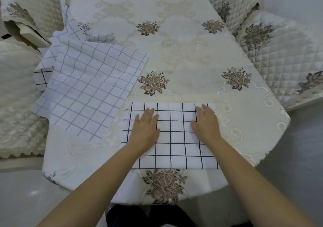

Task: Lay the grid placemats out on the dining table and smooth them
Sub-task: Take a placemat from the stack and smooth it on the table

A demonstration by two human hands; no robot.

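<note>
We find one grid placemat [176, 149] lying flat at the near edge of the surface [183, 51]. The left grip [146, 128] and right grip [205, 124] rest palm-down on it, fingers straight and clasping nothing. The loose placemats [90, 86] lie heaped at the left edge, partly overhanging it.

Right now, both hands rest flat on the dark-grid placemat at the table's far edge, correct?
No. The head view shows the left hand and right hand flat on the dark-grid placemat, but it lies at the near edge of the table, not the far one.
</note>
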